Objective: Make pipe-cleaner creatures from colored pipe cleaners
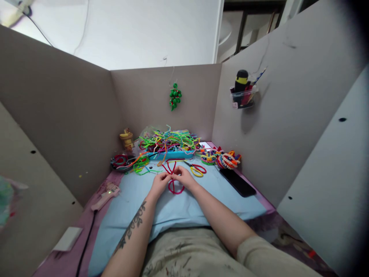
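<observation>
Both of my hands meet over the light blue cloth (127, 215), pinching a red pipe cleaner shape (175, 192) between them. Its lower part is bent into a loop, and several straight red ends fan out above my fingers. My left hand (160, 182) grips it from the left with thumb and fingertips together. From the right, my right hand (184, 177) has its fingers closed at the same joint, which they partly hide. Just beyond my right hand lie scissors (198, 170) with red and yellow handles.
A blue tray (173, 155) heaped with colourful pipe cleaners (173, 140) stands at the back. Braided coloured pieces (227, 159) and a black phone (236, 182) lie right. A pink corded tool (105, 198) lies left. Grey panels enclose three sides; a green ornament (175, 96) hangs behind.
</observation>
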`<state>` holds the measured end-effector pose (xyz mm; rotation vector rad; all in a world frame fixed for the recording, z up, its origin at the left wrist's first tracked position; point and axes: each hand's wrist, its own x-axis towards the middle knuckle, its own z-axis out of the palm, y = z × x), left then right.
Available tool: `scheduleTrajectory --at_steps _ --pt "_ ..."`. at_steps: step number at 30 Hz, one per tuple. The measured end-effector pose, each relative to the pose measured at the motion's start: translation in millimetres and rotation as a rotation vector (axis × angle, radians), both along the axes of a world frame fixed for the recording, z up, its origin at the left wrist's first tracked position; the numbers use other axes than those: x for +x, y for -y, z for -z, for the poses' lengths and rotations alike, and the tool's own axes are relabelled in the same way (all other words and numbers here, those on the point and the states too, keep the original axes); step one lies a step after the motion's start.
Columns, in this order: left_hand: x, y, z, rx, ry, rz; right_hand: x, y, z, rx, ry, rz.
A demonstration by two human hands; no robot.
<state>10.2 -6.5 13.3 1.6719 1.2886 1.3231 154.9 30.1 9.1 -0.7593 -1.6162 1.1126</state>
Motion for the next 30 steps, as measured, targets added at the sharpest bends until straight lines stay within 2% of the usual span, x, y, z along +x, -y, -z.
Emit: scheduleTrajectory --at_steps 5,11,15,20,24,28,30 --pt "1.3 1.0 -1.0 0.045 -0.091 0.031 0.5 -4.8 6.2 -0.160 -0.060 -0.104" --pt "0.8 -1.7 3.6 0.029 -0.073 0.040 2.5 -5.9 5.7 -0.133 -0.060 -0.039" --pt "-1.5 -4.7 6.1 -0.004 0.065 -0.012 3.2 -5.8 3.4 -0.180 -0.076 -0.012" --pt "-2.7 -4.0 3.5 -0.118 0.207 -0.056 5.1 -5.4 3.2 -0.258 -0.050 -0.092" --pt "-6.2 -3.2 0.3 -0.188 0.315 -0.102 6.8 -7.0 4.4 -0.302 -0.073 -0.061" --pt "-10.8 -5.0 -1.5 -0.159 0.366 -0.185 8.2 -5.8 3.5 -0.310 -0.115 -0.111" --pt "-11.7 -5.6 -2.1 -0.130 0.358 -0.174 8.8 -3.5 2.1 -0.279 -0.073 -0.158"
